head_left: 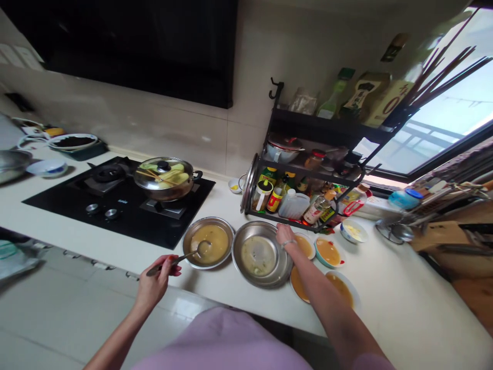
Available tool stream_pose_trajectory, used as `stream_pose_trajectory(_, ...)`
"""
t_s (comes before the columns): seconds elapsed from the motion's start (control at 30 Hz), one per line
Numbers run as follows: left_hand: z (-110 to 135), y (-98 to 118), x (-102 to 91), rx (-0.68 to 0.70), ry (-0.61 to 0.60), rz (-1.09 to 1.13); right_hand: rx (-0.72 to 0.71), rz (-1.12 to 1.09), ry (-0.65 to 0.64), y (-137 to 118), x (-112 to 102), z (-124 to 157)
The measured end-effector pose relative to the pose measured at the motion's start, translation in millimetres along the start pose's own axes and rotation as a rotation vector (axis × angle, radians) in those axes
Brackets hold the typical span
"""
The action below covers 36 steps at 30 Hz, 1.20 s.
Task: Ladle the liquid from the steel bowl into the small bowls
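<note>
Left hand: the left hand (157, 277) has its fingers closed around the handle of a ladle (188, 255).
Ladle: slanting in over the near-left rim of the soup basin (187, 237), its bowl in the cloudy yellowish liquid.
Right hand: the right hand (285, 235) is at the far-right rim of the second basin (284, 262), fingers bent down there; whether they pinch the rim, and how far closed they are, I cannot tell.
Basins: 2 metal ones side by side on the white table (404, 298); the second holds only a shallow layer of liquid.
Dishes: 4 with orange-brown liquid, right of the second basin, partly behind the right forearm; a teal-rimmed dish (319, 258) is among them.
Bowl: a patterned bowl (354, 240) with pale pieces, beyond the dishes.
Hob: a lidded pan (165, 194) stands on the black hob (131, 226), left of the basins.
Rack: a black rack (327, 128) of bottles and jars, behind the second basin.
</note>
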<state>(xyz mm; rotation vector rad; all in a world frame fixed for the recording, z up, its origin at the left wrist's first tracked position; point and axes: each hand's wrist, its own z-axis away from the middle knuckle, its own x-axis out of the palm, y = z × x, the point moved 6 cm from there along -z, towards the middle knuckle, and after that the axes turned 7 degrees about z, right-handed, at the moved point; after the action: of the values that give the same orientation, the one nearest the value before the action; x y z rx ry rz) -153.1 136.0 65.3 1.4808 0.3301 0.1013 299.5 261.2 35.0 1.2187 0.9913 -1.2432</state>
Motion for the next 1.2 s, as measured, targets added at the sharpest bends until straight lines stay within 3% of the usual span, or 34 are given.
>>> stream_pose_trajectory(0.17,2.6,2.1,1.0,-0.011,-0.007,-0.009,-0.057,-0.01,0.065,-12.6,-14.8,-5.0)
stream_pose_trajectory(0.37,7.2,9.6,4.1,-0.006,0.01,0.037,-0.29,-0.043,0.113,-63.8,-26.8,-12.6)
stream_pose_trajectory(0.5,7.8,13.8,6.6,-0.006,0.024,0.044,-0.35,-0.032,0.087,-87.0,-25.7,-20.4)
stream_pose_trajectory(0.93,1.7,9.8,15.6,-0.02,0.054,0.102,-0.376,-0.031,0.078,-96.8,-19.7,-28.7)
stream_pose_trajectory(1.2,-3.0,1.3,14.7,-0.036,0.035,0.081,-0.511,-0.167,0.092,-118.8,-19.3,-15.2)
